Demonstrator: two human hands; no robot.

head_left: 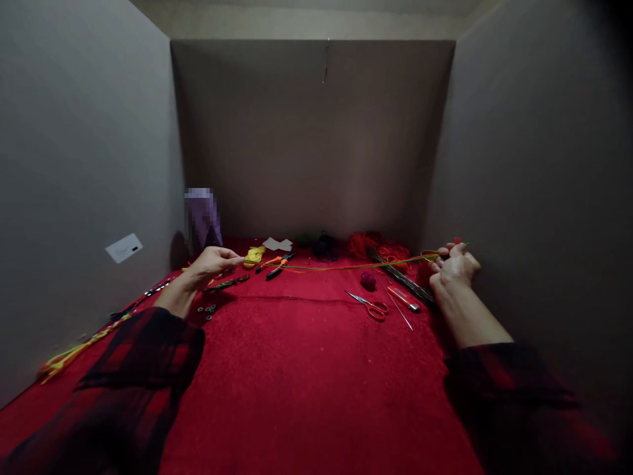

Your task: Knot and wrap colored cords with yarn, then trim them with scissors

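Note:
A thin yellow-green cord is stretched taut across the red cloth between my two hands. My left hand pinches one end of it at the left, fingers closed, just beside a small yellow yarn bundle. My right hand grips the other end at the right, fingers curled, above a bundle of long metal needles. Both forearms wear dark red plaid sleeves.
Red-handled scissors, a red cutter, a small magenta pompom, orange-handled pliers and red yarn lie about. Braided cords run along the left edge. Cardboard walls enclose three sides.

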